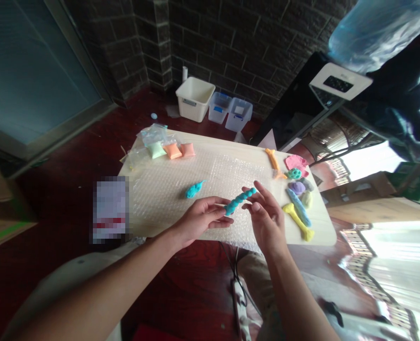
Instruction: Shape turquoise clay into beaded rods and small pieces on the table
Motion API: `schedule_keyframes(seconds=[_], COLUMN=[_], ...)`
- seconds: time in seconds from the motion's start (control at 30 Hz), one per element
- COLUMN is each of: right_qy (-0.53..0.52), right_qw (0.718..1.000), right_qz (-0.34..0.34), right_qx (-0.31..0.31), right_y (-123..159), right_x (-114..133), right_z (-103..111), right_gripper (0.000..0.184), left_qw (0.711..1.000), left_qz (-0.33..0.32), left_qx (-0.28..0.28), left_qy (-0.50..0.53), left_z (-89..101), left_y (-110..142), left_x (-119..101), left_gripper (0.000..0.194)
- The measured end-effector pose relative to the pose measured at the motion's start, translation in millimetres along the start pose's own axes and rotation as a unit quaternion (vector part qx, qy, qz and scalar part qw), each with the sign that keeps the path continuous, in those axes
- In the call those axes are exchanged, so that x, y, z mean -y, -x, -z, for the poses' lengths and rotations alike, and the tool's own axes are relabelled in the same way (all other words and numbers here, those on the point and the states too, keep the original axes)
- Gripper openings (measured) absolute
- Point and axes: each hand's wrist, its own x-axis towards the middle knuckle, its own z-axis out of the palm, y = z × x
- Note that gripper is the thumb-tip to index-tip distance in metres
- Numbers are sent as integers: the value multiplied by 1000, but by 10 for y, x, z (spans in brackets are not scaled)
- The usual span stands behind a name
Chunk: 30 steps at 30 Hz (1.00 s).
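Observation:
Above the near edge of a small pale table (323, 227) I hold a bumpy teal clay roll (238, 201) between both hands. My left hand (201, 219) pinches its lower end with thumb and fingers. My right hand (266, 215) touches its upper end with the fingertips, the other fingers spread loosely. A second teal clay lump (194, 189) lies on the bubble wrap (181, 189) just beyond my left hand.
Clay shapes in yellow (298, 221), blue, purple, pink (295, 162) and orange (273, 160) lie at the table's right. Bagged green, orange and pink clay packs (172, 150) sit at the far left. A white bin (194, 98) and clear boxes (231, 110) stand on the floor by the brick wall.

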Motion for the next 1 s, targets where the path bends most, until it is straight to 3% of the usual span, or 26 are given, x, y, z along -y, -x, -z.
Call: schedule_keyframes(seconds=[0.1,0.33,0.6,1.0], right_qy=[22,38,55,90], right_qw=[1000,999,998,996], right_qz=[9,27,35,11], right_qx=[-2,-26,-22,-16], right_y=[9,32,36,62], right_x=[-2,-49,-50,-58], right_z=[-3,-11,-6,-35], right_gripper=[55,36,35,37], left_qw=[1000,1000,993,978], left_qz=[5,7,-46,-81], left_qx=[-5,3,-9,13], left_qy=[-10,-25,-110,-191], left_z=[5,-13,1,44], left_y=[-6,-7,-36,-65], left_x=[23,2,85,124], left_gripper=[34,32,45,27])
